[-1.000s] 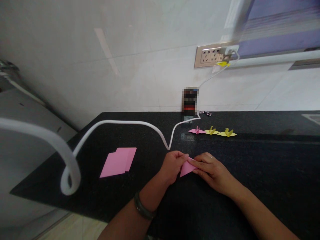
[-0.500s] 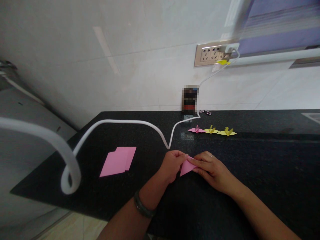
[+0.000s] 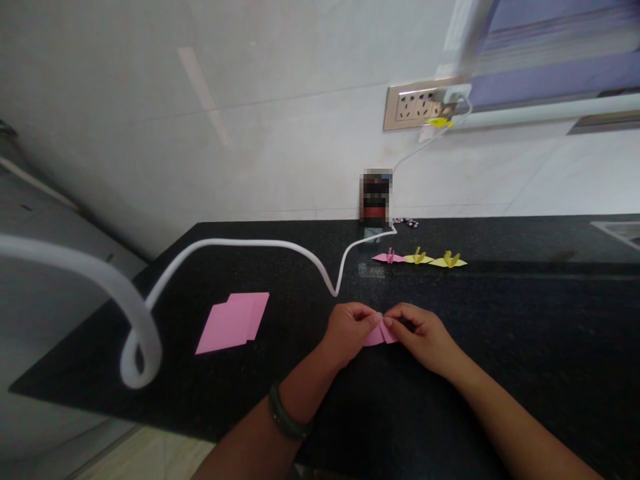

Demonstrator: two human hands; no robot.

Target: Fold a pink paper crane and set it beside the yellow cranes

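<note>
My left hand [image 3: 349, 332] and my right hand [image 3: 423, 333] meet over a small folded pink paper [image 3: 380, 334] on the black counter [image 3: 525, 320]. Both pinch its upper edge with fingertips closed, thumbs nearly touching. Most of the paper is hidden between the fingers. A dark band sits on my left wrist. Farther back stand three finished folded cranes: a pink crane [image 3: 389, 256] and two yellow cranes [image 3: 418, 256] [image 3: 449, 260].
Flat pink paper sheets [image 3: 233, 322] lie to the left. A thick white cable [image 3: 240, 245] loops across the counter from the left edge to a dark device [image 3: 376, 199] against the wall. A wall socket [image 3: 414, 107] sits above. The counter's front edge runs lower left.
The right hand has pulled in from lying over the paper to a fingertip pinch at its top; the pink piece shows smaller and more folded. The view shifted slightly.
</note>
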